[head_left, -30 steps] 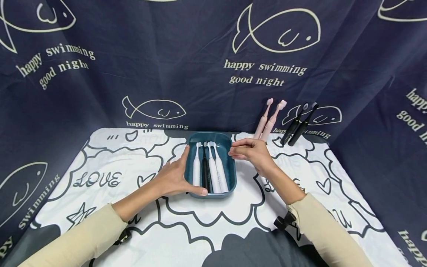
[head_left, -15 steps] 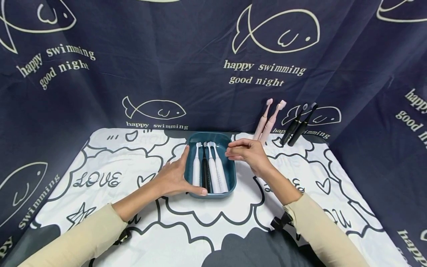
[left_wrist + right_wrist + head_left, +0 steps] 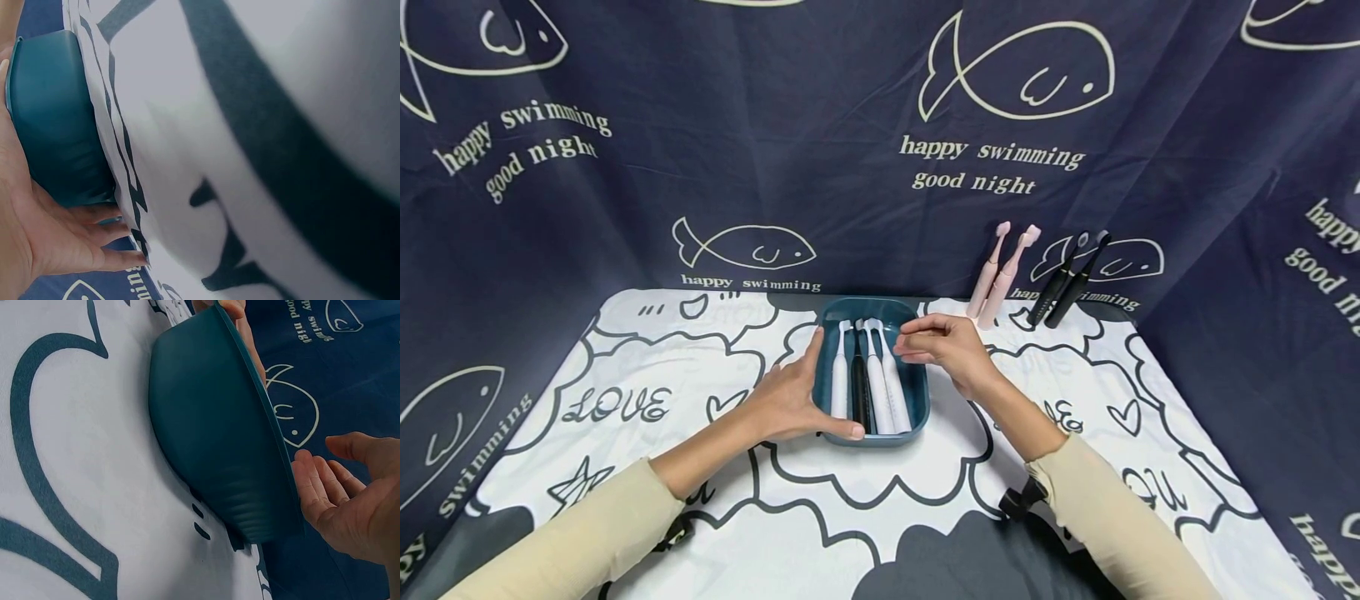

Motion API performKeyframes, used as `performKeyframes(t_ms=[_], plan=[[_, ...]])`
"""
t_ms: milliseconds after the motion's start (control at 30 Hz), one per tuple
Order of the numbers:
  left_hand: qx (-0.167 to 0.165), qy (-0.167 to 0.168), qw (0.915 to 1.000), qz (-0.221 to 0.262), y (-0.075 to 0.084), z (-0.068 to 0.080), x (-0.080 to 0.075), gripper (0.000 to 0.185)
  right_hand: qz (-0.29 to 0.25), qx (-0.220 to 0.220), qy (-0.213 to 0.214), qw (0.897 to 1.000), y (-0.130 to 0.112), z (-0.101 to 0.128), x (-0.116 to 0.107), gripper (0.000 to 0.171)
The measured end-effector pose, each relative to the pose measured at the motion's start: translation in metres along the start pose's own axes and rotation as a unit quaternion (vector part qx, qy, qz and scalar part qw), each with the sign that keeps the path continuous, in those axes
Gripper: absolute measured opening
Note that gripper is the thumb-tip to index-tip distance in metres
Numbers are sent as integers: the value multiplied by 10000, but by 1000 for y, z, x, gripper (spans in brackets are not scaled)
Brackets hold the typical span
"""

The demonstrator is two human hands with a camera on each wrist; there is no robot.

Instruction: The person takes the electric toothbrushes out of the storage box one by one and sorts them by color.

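Observation:
A teal plastic bin [image 3: 871, 440] stands on the table and holds electric toothbrushes side by side: a white toothbrush [image 3: 839, 383], a black toothbrush [image 3: 860, 387] and two more white toothbrushes [image 3: 895, 392], heads toward the back. My left hand [image 3: 784, 400] rests against the bin's left side, fingers extended and spread, thumb along the front rim. In the left wrist view those fingers look straight beside the wall. Over the bin's right rim reaches my right hand [image 3: 951, 346], its fingertips near the rightmost white toothbrush. The right wrist view shows its thumb apart from the fingers, nothing between them.
Two pink toothbrushes [image 3: 996, 279] lean upright on the dark fish-print curtain [image 3: 760, 150] at the back right. Two black toothbrushes [image 3: 1067, 283] lean there too, farther right. A white patterned cloth [image 3: 655, 358] covers the table.
My right hand has moved left, from the bin's right rim to above its inside. The left hand, bin and toothbrushes have stayed in place.

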State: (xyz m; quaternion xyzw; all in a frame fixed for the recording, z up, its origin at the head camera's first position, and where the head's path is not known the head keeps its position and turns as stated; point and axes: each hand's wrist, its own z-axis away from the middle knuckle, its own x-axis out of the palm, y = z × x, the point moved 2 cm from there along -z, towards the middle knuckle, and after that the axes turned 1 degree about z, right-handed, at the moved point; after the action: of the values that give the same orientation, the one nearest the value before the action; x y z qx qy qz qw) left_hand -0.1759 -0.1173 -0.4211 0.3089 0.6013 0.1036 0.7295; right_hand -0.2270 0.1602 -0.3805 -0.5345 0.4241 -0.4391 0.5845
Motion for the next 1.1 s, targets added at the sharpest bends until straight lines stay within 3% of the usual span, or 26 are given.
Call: performKeyframes(t_ms=[733, 1100], plan=[[-41, -50, 10000, -50, 0, 0, 0, 171, 62, 260, -247, 9993, -1, -1, 21, 37], [-68, -77, 9999, -84, -1, 0, 1, 171, 274, 176, -407, 9986, 3, -3, 33, 35]])
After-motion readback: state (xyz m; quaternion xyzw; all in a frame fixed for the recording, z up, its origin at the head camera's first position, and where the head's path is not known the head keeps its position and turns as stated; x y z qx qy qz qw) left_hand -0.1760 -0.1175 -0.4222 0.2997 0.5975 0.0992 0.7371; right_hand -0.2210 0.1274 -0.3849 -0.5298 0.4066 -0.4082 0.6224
